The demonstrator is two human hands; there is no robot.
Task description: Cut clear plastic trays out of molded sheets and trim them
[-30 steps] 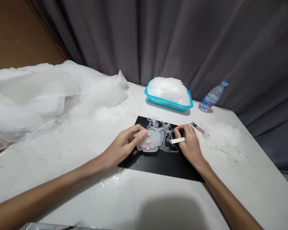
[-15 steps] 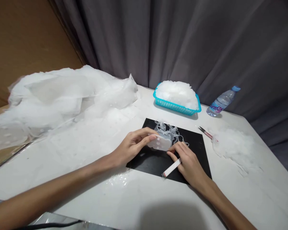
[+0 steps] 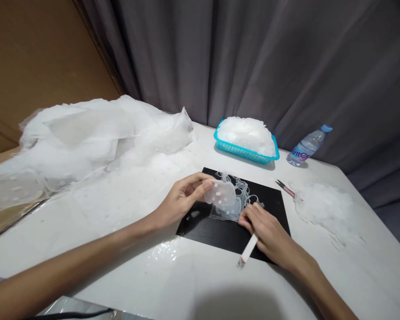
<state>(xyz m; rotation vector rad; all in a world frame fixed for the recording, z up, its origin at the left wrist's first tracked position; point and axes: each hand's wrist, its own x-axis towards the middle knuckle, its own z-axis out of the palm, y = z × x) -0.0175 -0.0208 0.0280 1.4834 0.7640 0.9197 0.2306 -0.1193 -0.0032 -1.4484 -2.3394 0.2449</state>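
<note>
My left hand point(image 3: 191, 193) pinches a thin, translucent white piece point(image 3: 219, 194) with rounded edges and small raised dots, tilted above the black mat point(image 3: 200, 232). Below it lies a clear, cut-edged sheet point(image 3: 227, 210), with curly transparent strips point(image 3: 243, 189) behind. My right hand point(image 3: 262, 226) is closed at the sheet's right edge, fingertips pressed together. A slim white stick-like tool point(image 3: 249, 250) is tucked in that hand, its clear or metallic end pointing towards me. Whether the right fingertips also grip the sheet is hidden.
A turquoise basket point(image 3: 243, 154) heaped with white pieces stands at the back, beside a water bottle point(image 3: 308, 146). Snips point(image 3: 286, 188) lie near a translucent pile point(image 3: 326, 211) on the right. Large bags of whitish pieces point(image 3: 86, 129) cover the table's left side.
My left hand has tilted the translucent piece up, showing more of its face and the sheet below. My right hand has shifted slightly right and towards me, swinging the white tool with it.
</note>
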